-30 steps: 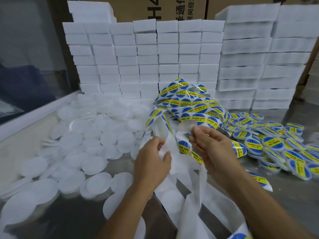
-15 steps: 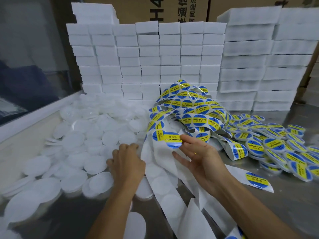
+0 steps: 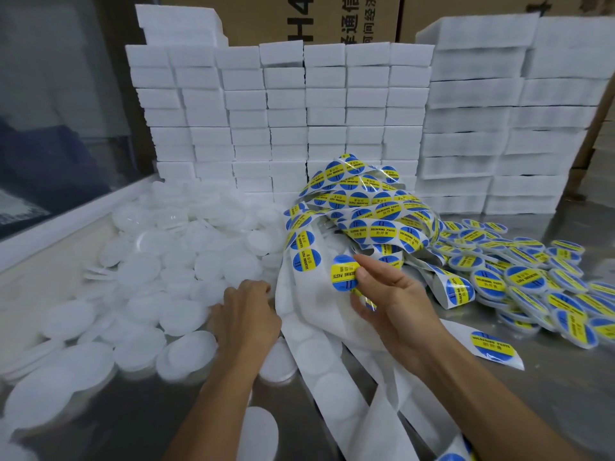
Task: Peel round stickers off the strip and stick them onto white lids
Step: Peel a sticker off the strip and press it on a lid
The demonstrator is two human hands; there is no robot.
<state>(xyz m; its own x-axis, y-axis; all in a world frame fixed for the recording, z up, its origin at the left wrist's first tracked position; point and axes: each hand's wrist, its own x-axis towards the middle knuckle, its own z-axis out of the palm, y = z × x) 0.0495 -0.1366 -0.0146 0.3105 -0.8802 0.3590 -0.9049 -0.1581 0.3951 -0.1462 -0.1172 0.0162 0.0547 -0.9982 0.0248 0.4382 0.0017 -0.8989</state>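
Right hand: your right hand [image 3: 396, 302] pinches a peeled round sticker [image 3: 344, 272], blue with a yellow band, between thumb and fingertips, lifted clear of the strip.
Left hand: your left hand [image 3: 246, 319] reaches knuckles-up into the white lids [image 3: 186, 261]; whether its curled fingers grasp one cannot be told.
Strip: the white backing strip [image 3: 319, 331] trails between your hands from a tangled heap of stickers.
Labelled lids: a pile of finished lids [image 3: 532, 287] lies on the desk [image 3: 565, 387], right.
Backdrop: stacked white foam blocks [image 3: 332, 104].
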